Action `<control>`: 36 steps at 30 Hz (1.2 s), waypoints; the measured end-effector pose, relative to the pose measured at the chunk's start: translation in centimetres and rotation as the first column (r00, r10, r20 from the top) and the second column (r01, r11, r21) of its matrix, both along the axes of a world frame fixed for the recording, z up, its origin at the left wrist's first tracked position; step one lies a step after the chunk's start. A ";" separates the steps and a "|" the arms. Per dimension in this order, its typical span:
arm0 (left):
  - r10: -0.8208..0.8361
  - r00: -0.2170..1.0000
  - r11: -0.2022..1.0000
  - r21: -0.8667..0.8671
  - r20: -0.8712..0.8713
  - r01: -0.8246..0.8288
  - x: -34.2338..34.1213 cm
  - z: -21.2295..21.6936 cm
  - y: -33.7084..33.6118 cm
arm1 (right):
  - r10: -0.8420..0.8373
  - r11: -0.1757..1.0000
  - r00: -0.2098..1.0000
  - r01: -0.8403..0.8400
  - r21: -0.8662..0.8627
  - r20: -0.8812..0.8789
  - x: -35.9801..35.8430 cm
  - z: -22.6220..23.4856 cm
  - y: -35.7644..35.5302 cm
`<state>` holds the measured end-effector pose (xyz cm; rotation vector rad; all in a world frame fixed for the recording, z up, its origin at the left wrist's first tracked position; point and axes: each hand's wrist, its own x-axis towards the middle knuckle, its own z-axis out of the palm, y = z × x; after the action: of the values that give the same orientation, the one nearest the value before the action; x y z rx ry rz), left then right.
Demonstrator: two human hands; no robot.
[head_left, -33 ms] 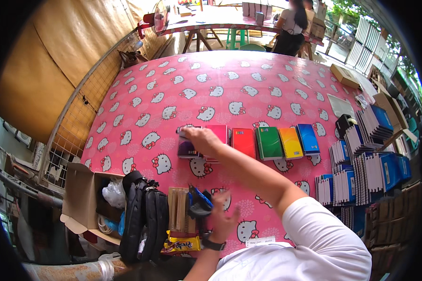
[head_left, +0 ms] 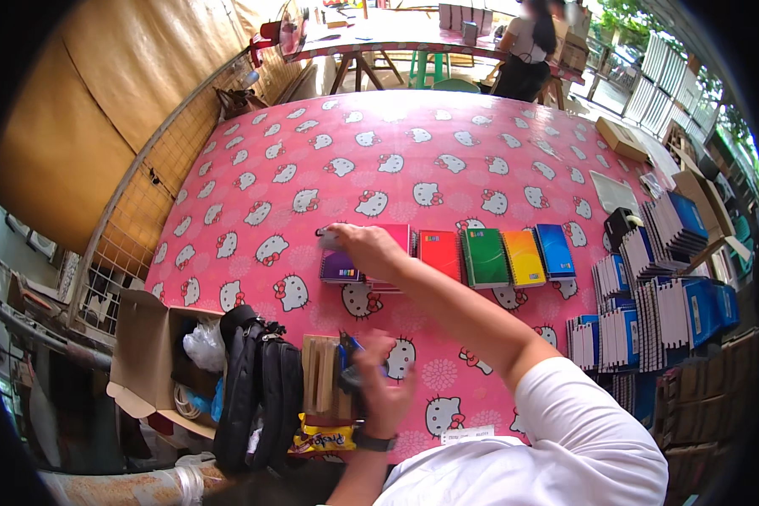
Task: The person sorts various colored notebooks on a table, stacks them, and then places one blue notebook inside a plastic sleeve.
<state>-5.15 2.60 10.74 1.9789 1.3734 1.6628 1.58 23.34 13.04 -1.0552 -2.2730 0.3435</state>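
Observation:
My right hand (head_left: 367, 251) reaches across to the far end of a row of spiral notebooks. Its fingers are closed over the upper part of a purple notebook (head_left: 339, 268), on a small greyish thing (head_left: 327, 240) I cannot make out. To its right lie a pink notebook (head_left: 394, 232), a red notebook (head_left: 438, 255), a green notebook (head_left: 486, 257), a yellow notebook (head_left: 524, 257) and a blue notebook (head_left: 554, 250). Nearer me, my left hand (head_left: 385, 390), with a dark wristband, is blurred, fingers apart, beside a black and blue object (head_left: 348, 363) it partly covers.
A pink patterned cloth (head_left: 312, 177) covers the table. At left stand an open cardboard box (head_left: 139, 363), a black bag (head_left: 257, 388), brown wooden-looking strips (head_left: 320, 375) and a yellow packet (head_left: 325, 438). Stacked notebooks (head_left: 649, 312) fill the right edge. A person (head_left: 527, 51) stands beyond.
My left hand has shifted up and left, over the black and blue object. My right hand has moved slightly, and more of the purple notebook's lower cover shows.

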 end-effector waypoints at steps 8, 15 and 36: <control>-0.171 0.820 0.536 -0.646 0.547 0.543 -4.5 0.3 1.9 | 0.239 0.785 0.966 -0.252 -0.565 -0.099 6.0 2.9 -5.3; 0.004 0.828 0.561 -0.687 0.560 0.462 2.8 -8.9 0.0 | -0.132 0.984 0.838 0.174 -0.030 0.530 6.3 -6.0 -1.6; -0.031 0.867 0.566 -0.706 0.497 0.425 2.5 -11.3 0.6 | -0.199 0.964 0.801 0.058 0.258 0.564 7.6 -2.9 -1.1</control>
<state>-2.65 3.21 -0.56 1.0932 1.2651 0.9620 9.18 22.19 10.15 -1.3159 -2.6637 -0.3577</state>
